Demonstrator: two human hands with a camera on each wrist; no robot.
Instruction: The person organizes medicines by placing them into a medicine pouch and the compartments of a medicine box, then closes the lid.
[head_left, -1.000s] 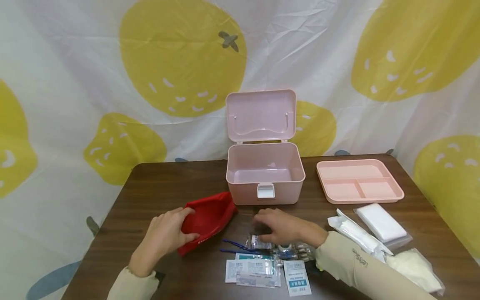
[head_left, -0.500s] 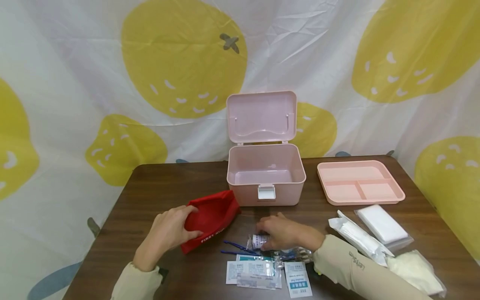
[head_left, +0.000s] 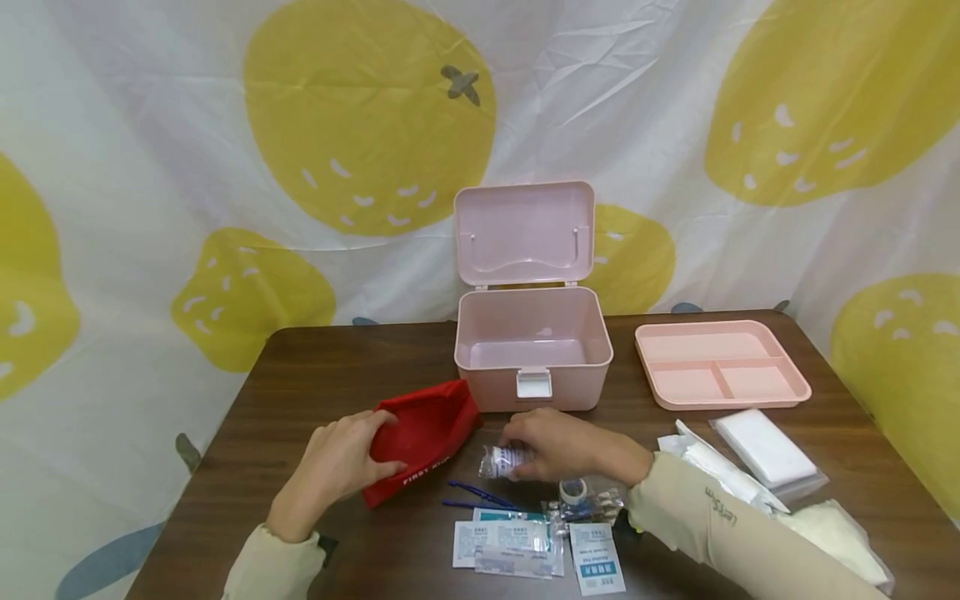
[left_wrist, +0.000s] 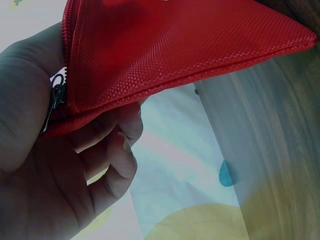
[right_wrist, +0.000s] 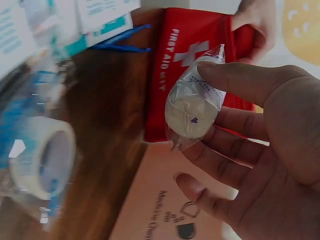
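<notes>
My left hand (head_left: 333,462) grips the red first aid pouch (head_left: 431,442) at its left end, thumb and fingers on opposite sides. The pouch's mouth gapes open; the left wrist view shows its zipper pull (left_wrist: 57,95) by my thumb. My right hand (head_left: 566,446) pinches a wrapped bandage roll (right_wrist: 192,112) between thumb and fingers, just right of the pouch and above the table. Below that hand lie blue tweezers (head_left: 480,493), a white tape roll (head_left: 573,490) in clear wrapping, and alcohol pad packets (head_left: 596,558).
A pink medicine chest (head_left: 487,390) stands behind the hands, lid up. On the right is a pink divided tray (head_left: 705,340). Nearer lie a white wrapped pad (head_left: 765,446), a long white packet (head_left: 712,462), partly behind the right sleeve, and a cream-coloured packet (head_left: 832,533).
My right hand has taken hold of the bandage roll and lifted it off the pile, slightly toward the pouch. The pouch shifted slightly right earlier; the left hand still grips it.
</notes>
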